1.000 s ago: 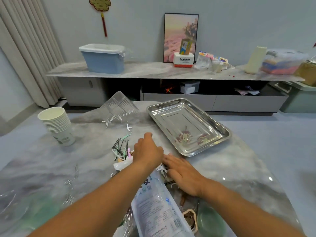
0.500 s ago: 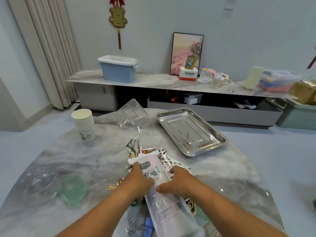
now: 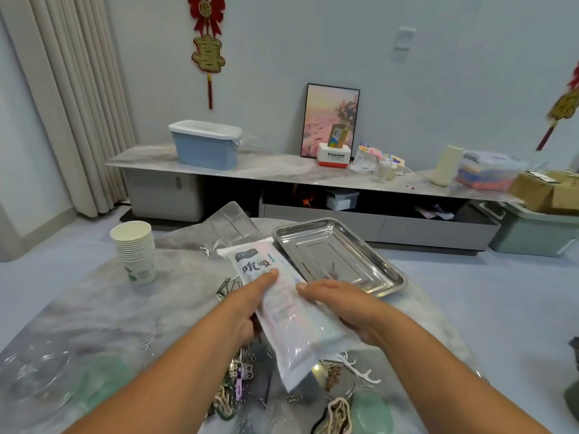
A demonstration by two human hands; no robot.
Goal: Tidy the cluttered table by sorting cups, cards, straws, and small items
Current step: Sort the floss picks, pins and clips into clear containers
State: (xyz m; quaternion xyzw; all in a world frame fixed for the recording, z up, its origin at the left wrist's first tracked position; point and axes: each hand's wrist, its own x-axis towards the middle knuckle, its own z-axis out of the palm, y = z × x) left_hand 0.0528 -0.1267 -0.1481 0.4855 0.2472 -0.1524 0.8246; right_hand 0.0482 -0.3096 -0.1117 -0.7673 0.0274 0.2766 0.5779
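Fingers of the left hand and of the right hand pinch opposite long edges of the straw packet, thumbs on top. Packet: long, flat, glossy white plastic, dark printed label at the far end, held tilted above the desk, just left of the steel tray. Stacked paper cups stand well left of the packet.

Tray contents blurred, unidentifiable
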